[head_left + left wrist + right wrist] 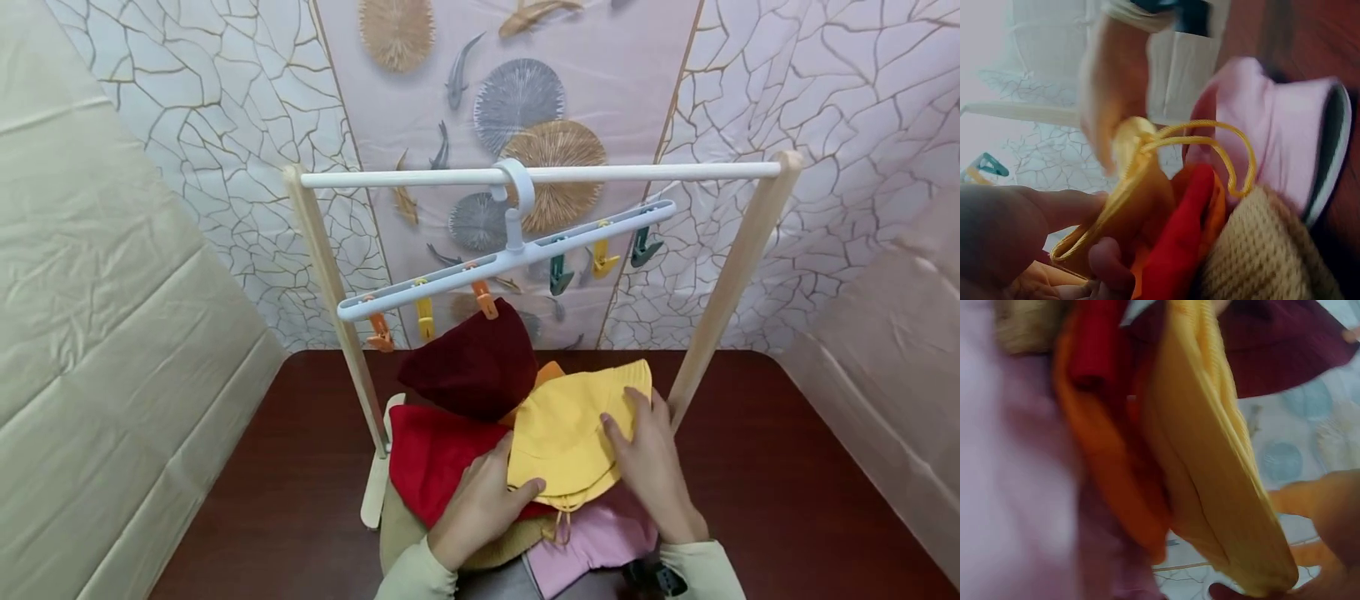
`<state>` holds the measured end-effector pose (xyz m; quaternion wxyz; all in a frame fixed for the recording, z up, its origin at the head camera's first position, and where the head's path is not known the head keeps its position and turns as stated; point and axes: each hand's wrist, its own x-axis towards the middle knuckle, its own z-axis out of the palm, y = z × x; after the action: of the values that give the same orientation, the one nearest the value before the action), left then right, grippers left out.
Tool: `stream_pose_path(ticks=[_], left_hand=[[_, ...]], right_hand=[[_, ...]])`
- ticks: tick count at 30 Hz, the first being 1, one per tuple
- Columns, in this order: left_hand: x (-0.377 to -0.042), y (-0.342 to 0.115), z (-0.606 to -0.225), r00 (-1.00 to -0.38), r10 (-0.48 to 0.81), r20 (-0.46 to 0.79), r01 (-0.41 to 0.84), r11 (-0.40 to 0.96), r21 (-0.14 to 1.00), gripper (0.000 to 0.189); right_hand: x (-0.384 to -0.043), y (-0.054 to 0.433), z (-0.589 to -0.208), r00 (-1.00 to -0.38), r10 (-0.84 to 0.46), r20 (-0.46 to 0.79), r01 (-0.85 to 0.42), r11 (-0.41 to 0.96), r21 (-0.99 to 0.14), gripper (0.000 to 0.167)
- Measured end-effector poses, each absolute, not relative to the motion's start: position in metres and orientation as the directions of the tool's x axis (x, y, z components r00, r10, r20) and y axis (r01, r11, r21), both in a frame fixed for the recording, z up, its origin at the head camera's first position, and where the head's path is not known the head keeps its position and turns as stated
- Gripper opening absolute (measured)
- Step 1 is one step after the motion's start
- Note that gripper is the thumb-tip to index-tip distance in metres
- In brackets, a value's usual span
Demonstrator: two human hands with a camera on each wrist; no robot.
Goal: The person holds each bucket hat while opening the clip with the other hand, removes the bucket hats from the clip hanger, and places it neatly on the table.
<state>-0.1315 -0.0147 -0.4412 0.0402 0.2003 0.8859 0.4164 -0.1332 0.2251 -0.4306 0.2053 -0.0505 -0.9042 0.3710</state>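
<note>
A yellow bucket hat (573, 425) with a looped yellow cord (1235, 147) is held up between both hands. My left hand (483, 496) pinches its near left edge, thumb on top of the brim. At the right edge, my right hand (651, 454) grips the hat with the thumb on its upper face; this hand is blurred in the left wrist view. Just behind, a dark red hat (472, 362) hangs from an orange clip (484, 300). Beneath lie a red hat (431, 454), a pink hat (600, 537), a tan woven hat (1260, 250) and a partly hidden orange hat (1107, 469).
A light blue hanger (442, 283) hangs tilted, left end lower, from the white bar (645, 173) of a wooden stand (731, 292). Other clips on it, such as the yellow clip (602, 254), dangle with nothing in them. The dark red-brown table (787, 500) extends on both sides.
</note>
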Motion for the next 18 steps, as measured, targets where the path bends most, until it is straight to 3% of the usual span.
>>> stream_pose_path(ticks=[3, 5, 9, 12, 18], left_hand=[[-0.132, -0.014, -0.442, -0.904, 0.412, 0.115, 0.347, 0.55, 0.76, 0.077], [-0.133, -0.012, -0.442, -0.9, 0.417, 0.126, 0.353, 0.53, 0.771, 0.078], [-0.135, -0.009, -0.441, -0.904, 0.401, 0.148, 0.348, 0.489, 0.8, 0.075], [-0.134, -0.007, -0.442, -0.904, 0.391, 0.173, 0.339, 0.41, 0.847, 0.06], [-0.131, -0.004, -0.447, -0.897, 0.349, 0.272, 0.372, 0.261, 0.891, 0.04]], right_hand=[[-0.128, 0.22, -0.442, -0.933, 0.18, 0.312, -0.051, 0.792, -0.608, 0.062], [-0.125, 0.216, -0.447, -0.918, 0.159, 0.363, -0.062, 0.847, -0.529, 0.064], [-0.119, 0.212, -0.456, -0.819, 0.132, 0.559, -0.087, 0.934, -0.347, 0.064], [-0.116, 0.211, -0.461, -0.773, 0.101, 0.627, -0.074, 0.966, -0.246, 0.06], [-0.112, 0.211, -0.463, -0.843, 0.104, 0.527, 0.013, 0.985, -0.173, 0.057]])
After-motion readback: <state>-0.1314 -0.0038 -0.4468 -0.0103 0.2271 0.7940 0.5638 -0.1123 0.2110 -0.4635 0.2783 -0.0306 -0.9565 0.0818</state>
